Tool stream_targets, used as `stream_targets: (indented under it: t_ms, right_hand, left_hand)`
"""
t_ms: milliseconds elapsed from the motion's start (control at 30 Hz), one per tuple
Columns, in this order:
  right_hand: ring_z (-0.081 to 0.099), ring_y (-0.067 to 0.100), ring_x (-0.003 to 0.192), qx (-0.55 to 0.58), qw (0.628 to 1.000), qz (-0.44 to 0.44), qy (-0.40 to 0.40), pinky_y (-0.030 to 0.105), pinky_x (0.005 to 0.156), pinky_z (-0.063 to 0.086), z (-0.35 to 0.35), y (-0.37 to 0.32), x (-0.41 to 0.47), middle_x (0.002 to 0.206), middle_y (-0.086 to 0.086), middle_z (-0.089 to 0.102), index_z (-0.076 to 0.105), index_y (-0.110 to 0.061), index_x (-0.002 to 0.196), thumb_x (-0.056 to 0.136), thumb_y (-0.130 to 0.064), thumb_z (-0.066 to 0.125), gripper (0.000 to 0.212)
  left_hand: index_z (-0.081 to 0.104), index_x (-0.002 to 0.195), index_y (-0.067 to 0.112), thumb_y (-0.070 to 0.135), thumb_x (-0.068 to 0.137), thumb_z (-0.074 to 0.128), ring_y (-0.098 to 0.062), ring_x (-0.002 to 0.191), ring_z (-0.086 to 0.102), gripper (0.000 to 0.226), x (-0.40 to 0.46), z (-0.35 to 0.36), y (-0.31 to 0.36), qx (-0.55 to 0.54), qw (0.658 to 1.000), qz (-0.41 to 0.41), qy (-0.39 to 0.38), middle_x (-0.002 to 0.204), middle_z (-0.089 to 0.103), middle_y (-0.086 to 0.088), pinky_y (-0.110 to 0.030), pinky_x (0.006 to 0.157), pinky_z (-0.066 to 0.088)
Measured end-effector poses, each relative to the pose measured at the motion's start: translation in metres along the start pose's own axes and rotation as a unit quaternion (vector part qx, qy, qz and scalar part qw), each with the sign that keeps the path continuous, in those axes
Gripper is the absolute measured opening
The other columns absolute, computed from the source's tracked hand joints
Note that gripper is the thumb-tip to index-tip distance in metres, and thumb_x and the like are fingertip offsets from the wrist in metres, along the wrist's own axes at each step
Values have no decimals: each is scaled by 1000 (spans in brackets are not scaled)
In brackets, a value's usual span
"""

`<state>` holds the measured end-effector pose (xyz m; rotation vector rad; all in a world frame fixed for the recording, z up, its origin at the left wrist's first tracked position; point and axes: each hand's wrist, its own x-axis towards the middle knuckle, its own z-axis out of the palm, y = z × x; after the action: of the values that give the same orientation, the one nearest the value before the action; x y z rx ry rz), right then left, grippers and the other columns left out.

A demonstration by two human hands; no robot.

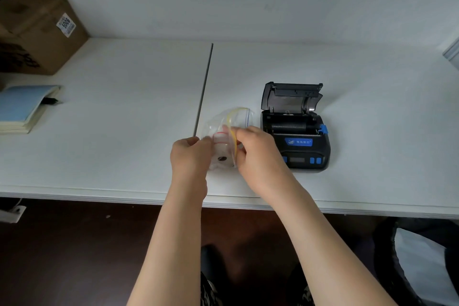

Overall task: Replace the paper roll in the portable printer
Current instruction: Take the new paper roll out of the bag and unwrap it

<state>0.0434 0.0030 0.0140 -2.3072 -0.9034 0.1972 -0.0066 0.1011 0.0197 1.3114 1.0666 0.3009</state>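
Observation:
A black portable printer (296, 143) with blue buttons stands on the white table (124, 112), its lid (291, 98) swung up and back and its paper bay showing. Just left of it, a clear zip bag (237, 117) with a yellow and a blue strip holds a white paper roll (222, 151) with a dark core. My left hand (190, 156) pinches the bag's left side. My right hand (258, 154) grips the bag's right edge by the yellow strip. Both hands hold the bag just above the table.
A cardboard box (37, 30) with a white label fills the back left corner. A blue notebook (21, 107) with a black pen lies at the left. A dark seam (205, 87) splits the tabletop. The table's front edge runs below my wrists.

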Motion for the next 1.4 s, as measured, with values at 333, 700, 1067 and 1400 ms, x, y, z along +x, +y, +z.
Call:
stream_targets:
  t_ms: [333,700,1067,1400]
  right_hand:
    - [63,13,95,57,998,6,-27,18,91,46,1,-1,-3,131,6,44,55,-4,129,83,5,59,47]
    - [50,12,81,65,997,45,-5,4,69,38,1,7,-4,108,0,42,59,-11,107,67,-5,74,44]
    - [68,12,62,188,981,49,13,15,56,48,-32,-1,-7,95,-8,69,61,-22,110,60,-5,82,57]
    - [57,13,74,203,972,49,103,17,69,48,-28,-1,-4,111,-5,59,53,-26,118,59,-27,84,67]
  left_hand:
    - [64,115,0,7,82,67,-27,88,65,34,13,-6,-9,-48,999,20,14,105,70,-19,-38,95,51]
    - [60,96,10,-3,77,70,-16,54,52,26,4,-5,-1,-96,994,-4,47,68,60,-5,-21,61,47]
    - [66,78,13,-5,86,57,-11,56,55,22,-4,-11,10,-207,974,5,94,77,66,-2,-17,61,50]
    - [70,92,6,-8,85,60,-11,62,60,19,-9,-7,17,-288,951,20,106,80,68,-2,-15,64,53]
